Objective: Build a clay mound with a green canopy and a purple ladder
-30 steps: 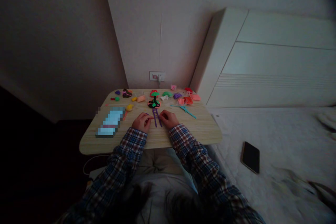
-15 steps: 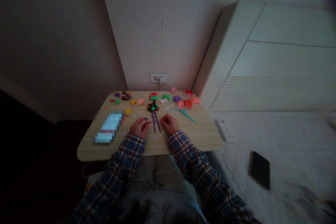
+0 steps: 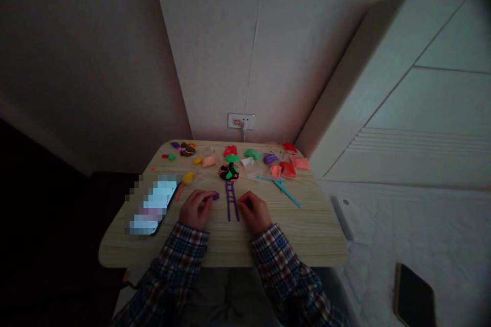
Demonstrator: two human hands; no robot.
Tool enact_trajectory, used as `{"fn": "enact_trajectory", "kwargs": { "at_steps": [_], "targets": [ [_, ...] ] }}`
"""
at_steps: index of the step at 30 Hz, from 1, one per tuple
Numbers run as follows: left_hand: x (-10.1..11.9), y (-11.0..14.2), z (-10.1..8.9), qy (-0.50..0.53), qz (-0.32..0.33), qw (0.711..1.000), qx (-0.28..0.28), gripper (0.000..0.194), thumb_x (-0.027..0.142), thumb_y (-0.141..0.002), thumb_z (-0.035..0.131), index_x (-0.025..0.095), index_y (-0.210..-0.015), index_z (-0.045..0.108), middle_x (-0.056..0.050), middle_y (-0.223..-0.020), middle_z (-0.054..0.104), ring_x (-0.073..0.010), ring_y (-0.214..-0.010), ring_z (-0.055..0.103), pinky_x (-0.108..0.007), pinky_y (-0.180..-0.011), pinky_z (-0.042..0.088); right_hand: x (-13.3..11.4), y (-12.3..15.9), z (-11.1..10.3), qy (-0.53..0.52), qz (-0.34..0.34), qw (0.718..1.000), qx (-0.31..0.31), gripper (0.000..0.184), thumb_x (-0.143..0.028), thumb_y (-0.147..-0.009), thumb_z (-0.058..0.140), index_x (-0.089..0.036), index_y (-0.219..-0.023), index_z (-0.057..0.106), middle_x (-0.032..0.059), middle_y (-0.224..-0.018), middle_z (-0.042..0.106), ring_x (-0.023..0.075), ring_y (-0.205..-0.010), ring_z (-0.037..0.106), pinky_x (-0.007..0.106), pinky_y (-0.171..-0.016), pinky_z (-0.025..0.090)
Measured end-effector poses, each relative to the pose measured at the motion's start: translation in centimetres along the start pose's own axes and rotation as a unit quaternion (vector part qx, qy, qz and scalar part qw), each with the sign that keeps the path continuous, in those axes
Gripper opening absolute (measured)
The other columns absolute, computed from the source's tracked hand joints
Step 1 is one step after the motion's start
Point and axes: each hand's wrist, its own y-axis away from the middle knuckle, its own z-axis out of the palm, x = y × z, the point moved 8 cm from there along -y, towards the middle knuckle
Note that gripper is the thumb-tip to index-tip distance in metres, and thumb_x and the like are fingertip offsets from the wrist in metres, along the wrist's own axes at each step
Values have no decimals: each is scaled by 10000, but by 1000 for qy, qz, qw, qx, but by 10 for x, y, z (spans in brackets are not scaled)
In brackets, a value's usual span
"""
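Note:
A small purple ladder (image 3: 230, 202), seemingly of modelling clay, lies flat on the wooden table (image 3: 307, 240). Its top end meets a black model (image 3: 229, 172) with green and pink parts. To the ladder's left, my left hand (image 3: 195, 209) has thumb and forefinger together at a purple clay lump (image 3: 216, 195). My right hand (image 3: 257, 213) is beside the right rail, its fingertips pinched close against it; whatever they hold, if anything, is too small to see. A teal tool (image 3: 287, 192) with a long handle lies right of that hand.
A phone with a lit, blurred screen (image 3: 153, 207) lies at the left. Along the back are a yellow lump (image 3: 188, 178), a brown model (image 3: 187, 149), a green clay piece (image 3: 253, 154) and red clay packets (image 3: 288, 169). A dark phone (image 3: 414, 294) rests on the bed.
My left fingers have drawn back from the ladder to the purple lump. My right fingertips moved off the rail, then close to it again. The view has shifted, bringing the table nearer.

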Motion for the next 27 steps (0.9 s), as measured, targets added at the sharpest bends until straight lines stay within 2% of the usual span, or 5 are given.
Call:
{"fn": "enact_trajectory", "kwargs": {
  "at_steps": [5,9,13,18,27],
  "targets": [
    [-19,1,-9,43,-100,994,15,275,341,-886,431,173,-992,622,-53,-826,669,-135,-652,608,-208,-511,496,-8,3,-2,-1,-16,1000,-4,139,-231,-831,475,-185,-762,588,30,-745,625,152,-721,555,259,-664,421],
    [-32,1,-16,31,-146,989,22,217,380,-846,498,187,-864,597,-16,-716,670,-150,-645,633,-238,-572,522,-6,6,-8,0,7,1000,22,100,-234,-817,500,-187,-757,565,36,-731,601,161,-708,547,265,-637,425],
    [-28,-8,-19,-55,-75,996,-6,213,389,-827,531,208,-743,605,-4,-703,656,-159,-668,629,-259,-623,529,-7,9,-8,5,3,1000,24,76,-223,-798,516,-197,-731,541,33,-709,585,157,-665,532,263,-597,425],
    [-19,-13,-20,-140,18,990,20,241,343,-883,444,210,-873,645,-35,-838,676,-193,-800,630,-386,-847,490,-14,11,-2,15,-7,1000,-3,101,-199,-819,485,-204,-737,543,39,-718,581,160,-665,535,265,-585,427],
    [-27,-16,-17,-187,-28,982,16,267,407,-863,450,203,-808,613,-46,-789,648,-213,-758,607,-376,-757,503,-11,13,-4,-6,10,1000,13,84,-171,-802,511,-228,-747,536,25,-714,583,162,-659,539,269,-588,436]
  ]
}}
